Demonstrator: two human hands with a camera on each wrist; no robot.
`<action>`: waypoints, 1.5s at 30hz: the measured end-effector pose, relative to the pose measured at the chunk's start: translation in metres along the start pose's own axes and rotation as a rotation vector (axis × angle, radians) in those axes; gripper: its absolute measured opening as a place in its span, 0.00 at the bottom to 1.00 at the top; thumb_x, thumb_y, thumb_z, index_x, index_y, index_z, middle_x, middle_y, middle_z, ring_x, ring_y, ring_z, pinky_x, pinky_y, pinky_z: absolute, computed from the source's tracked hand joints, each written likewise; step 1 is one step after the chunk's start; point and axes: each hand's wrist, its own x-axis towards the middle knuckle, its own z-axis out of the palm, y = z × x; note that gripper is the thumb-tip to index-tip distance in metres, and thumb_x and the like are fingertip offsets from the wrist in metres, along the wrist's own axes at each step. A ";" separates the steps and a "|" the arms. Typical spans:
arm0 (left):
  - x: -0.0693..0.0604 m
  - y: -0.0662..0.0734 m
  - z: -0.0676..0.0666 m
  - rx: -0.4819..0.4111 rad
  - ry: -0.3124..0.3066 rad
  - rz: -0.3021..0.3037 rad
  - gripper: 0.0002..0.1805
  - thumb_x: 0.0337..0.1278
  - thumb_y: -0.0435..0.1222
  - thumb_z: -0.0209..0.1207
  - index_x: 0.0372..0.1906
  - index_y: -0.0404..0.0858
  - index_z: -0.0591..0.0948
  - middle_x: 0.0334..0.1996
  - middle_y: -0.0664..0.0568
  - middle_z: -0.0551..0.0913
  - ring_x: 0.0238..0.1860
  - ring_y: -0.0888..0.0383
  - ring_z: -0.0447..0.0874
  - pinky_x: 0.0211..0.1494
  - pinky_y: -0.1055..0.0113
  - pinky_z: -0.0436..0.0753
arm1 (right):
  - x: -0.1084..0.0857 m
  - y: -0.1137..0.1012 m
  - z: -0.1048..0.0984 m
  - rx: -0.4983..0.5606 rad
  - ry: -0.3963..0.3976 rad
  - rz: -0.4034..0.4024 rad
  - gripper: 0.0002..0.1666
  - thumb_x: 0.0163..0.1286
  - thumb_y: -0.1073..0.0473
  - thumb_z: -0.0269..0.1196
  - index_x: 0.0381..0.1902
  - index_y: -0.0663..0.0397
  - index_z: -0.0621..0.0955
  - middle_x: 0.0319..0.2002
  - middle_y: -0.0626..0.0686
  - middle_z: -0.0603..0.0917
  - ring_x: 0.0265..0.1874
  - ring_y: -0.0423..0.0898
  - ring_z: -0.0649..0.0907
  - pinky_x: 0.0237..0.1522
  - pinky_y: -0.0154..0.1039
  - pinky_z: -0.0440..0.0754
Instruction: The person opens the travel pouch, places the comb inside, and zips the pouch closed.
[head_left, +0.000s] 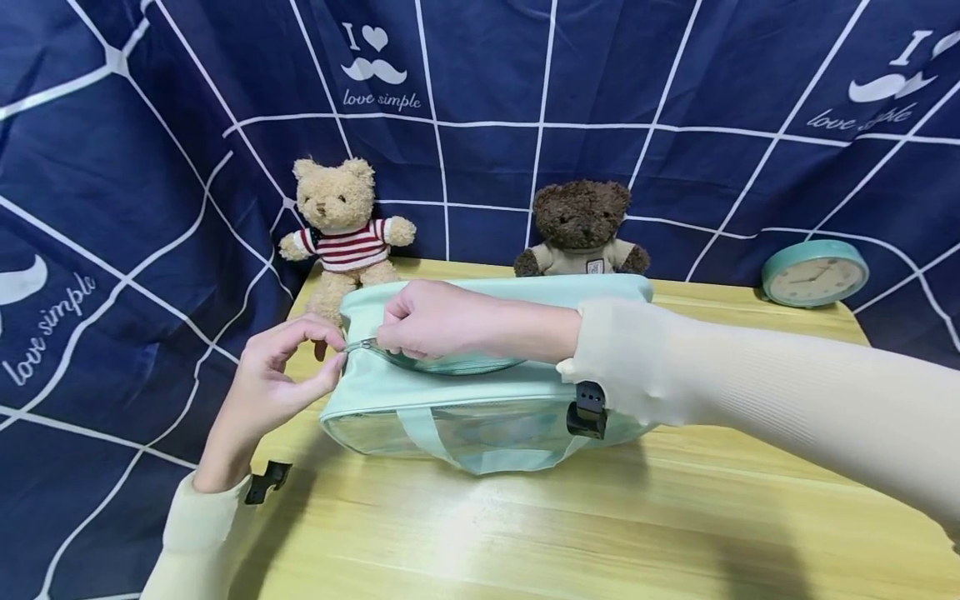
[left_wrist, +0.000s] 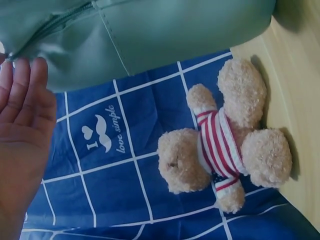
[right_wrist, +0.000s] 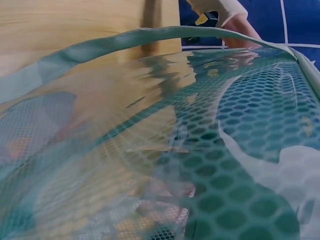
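Observation:
A mint-green zip bag (head_left: pixel 450 387) with a see-through front panel stands on the table, its strap handle (head_left: pixel 480 461) hanging down the front. The zipper (head_left: pixel 365 343) runs along the top; a stretch of it gapes beneath my right hand. At the bag's left corner, my left hand (head_left: pixel 281 367) pinches the zipper's end between thumb and forefinger. Just to the right of it my right hand (head_left: pixel 435 321), fingers curled, grips the zipper at its pull, which the fingers hide. The right wrist view looks through the clear panel (right_wrist: pixel 125 145) at mesh and blurred coloured things inside.
Behind the bag sit a light teddy bear (head_left: pixel 343 221) in a striped sweater, left, and a dark brown teddy bear (head_left: pixel 581 221). A mint round clock (head_left: pixel 815 272) stands at the table's (head_left: pixel 465 533) back right. Blue printed cloth (head_left: pixel 487 75) hangs behind and left.

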 end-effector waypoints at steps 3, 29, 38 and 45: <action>0.000 0.001 0.002 0.053 -0.001 0.017 0.12 0.51 0.15 0.65 0.38 0.31 0.84 0.33 0.47 0.82 0.37 0.57 0.76 0.40 0.68 0.74 | -0.001 0.001 0.000 -0.037 -0.006 0.014 0.20 0.77 0.62 0.63 0.23 0.51 0.74 0.16 0.46 0.71 0.18 0.39 0.69 0.27 0.33 0.66; -0.003 0.000 0.018 -0.216 0.162 0.038 0.06 0.59 0.15 0.62 0.41 0.16 0.80 0.40 0.40 0.85 0.43 0.54 0.82 0.49 0.68 0.82 | 0.001 -0.011 -0.006 0.077 -0.067 -0.171 0.17 0.78 0.67 0.58 0.25 0.54 0.74 0.20 0.47 0.72 0.18 0.39 0.63 0.23 0.33 0.56; 0.001 0.000 0.027 -0.258 0.228 0.032 0.08 0.48 0.11 0.56 0.35 0.20 0.78 0.35 0.42 0.81 0.40 0.51 0.79 0.47 0.68 0.82 | 0.005 -0.008 -0.002 0.097 -0.045 -0.108 0.19 0.78 0.65 0.60 0.24 0.52 0.73 0.18 0.47 0.71 0.18 0.39 0.65 0.24 0.33 0.59; 0.005 0.000 0.020 -0.182 0.150 0.057 0.08 0.48 0.13 0.58 0.34 0.23 0.79 0.32 0.42 0.79 0.36 0.53 0.76 0.41 0.70 0.78 | 0.002 -0.001 -0.003 0.117 -0.027 -0.057 0.21 0.78 0.65 0.62 0.22 0.51 0.72 0.18 0.45 0.68 0.19 0.39 0.64 0.25 0.34 0.59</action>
